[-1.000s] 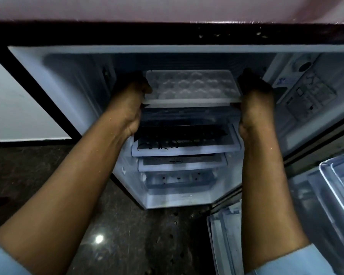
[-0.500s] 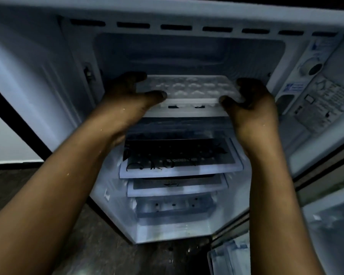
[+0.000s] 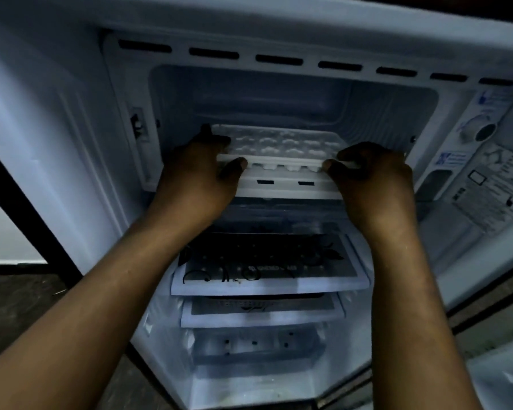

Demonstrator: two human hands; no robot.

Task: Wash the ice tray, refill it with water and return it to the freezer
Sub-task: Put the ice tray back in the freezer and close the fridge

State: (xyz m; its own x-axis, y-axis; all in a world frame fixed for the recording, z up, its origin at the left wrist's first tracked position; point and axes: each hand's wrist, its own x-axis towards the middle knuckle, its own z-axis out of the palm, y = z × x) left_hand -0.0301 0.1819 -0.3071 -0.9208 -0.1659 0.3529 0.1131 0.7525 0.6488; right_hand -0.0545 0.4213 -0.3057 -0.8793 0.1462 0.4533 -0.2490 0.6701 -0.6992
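Head view, looking forward and slightly down into an open refrigerator:

1. Ice tray [image 3: 279, 145]: white, moulded cells facing up, held level and crosswise at the mouth of the freezer compartment [image 3: 279, 96]. Its far part lies inside the opening; its near rim sits just above the white ledge [image 3: 282, 184] that carries two dark slots. Contact between tray underside and ledge cannot be determined. Whether the cells hold water cannot be determined.

2. Left hand [image 3: 196, 176]: grasping the left end of the tray, thumb curled along the near rim, fingers over the top of the far corner.

3. Right hand [image 3: 373, 179]: grasping the right end of the tray, thumb at the near rim, fingers curled over the top edge.

4. Surroundings: a row of dark vent slots [image 3: 279, 59] runs across the liner above the compartment. A round control dial [image 3: 483, 131] and a printed label [image 3: 492, 193] are mounted on the right-hand wall. Below the ledge, a glass shelf [image 3: 267, 270] with a dark printed pattern, then a second shelf [image 3: 261, 310] just beneath it. Dark floor [image 3: 18, 306] shows at lower left, outside the cabinet
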